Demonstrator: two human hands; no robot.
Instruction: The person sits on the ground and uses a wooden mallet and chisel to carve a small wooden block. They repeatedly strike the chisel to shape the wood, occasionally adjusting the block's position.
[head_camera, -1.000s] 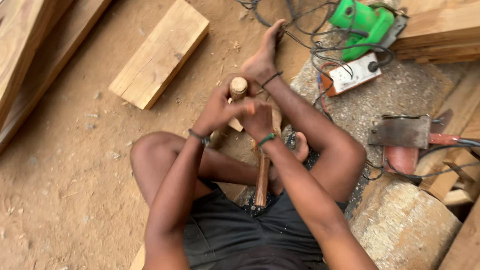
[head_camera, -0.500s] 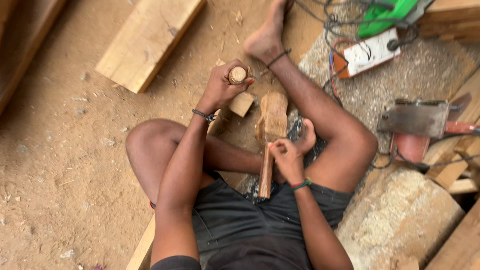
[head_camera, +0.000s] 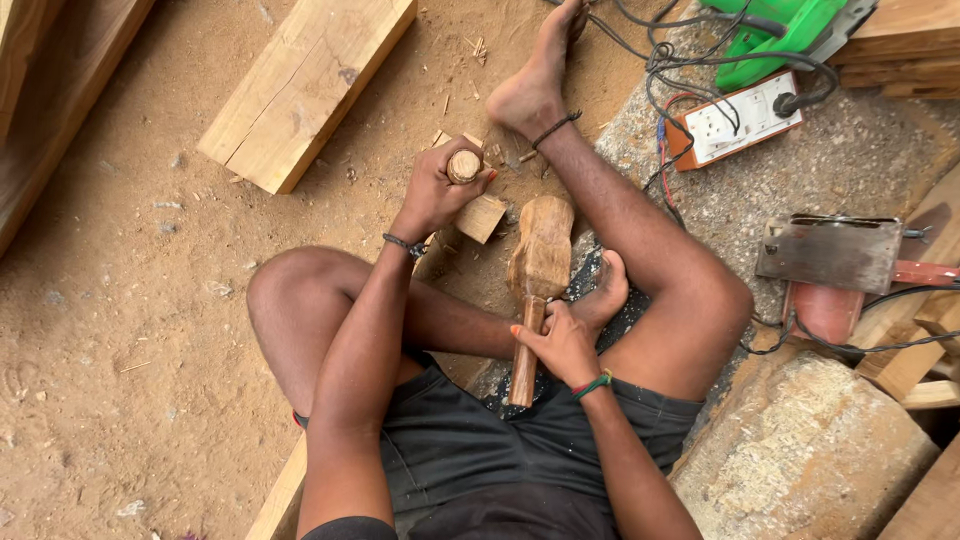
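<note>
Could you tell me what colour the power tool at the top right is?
Bright green plastic power tool, clearest in the head view.

One head-worn camera looks steeply down, close over the seated person's lap

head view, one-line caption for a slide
Seated on sandy ground, left hand grips a wooden-handled chisel; right hand holds a wooden mallet.

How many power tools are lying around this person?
2: a green power tool at the top right by the socket box, and a red saw at the right edge. Others may lie out of frame.
</note>
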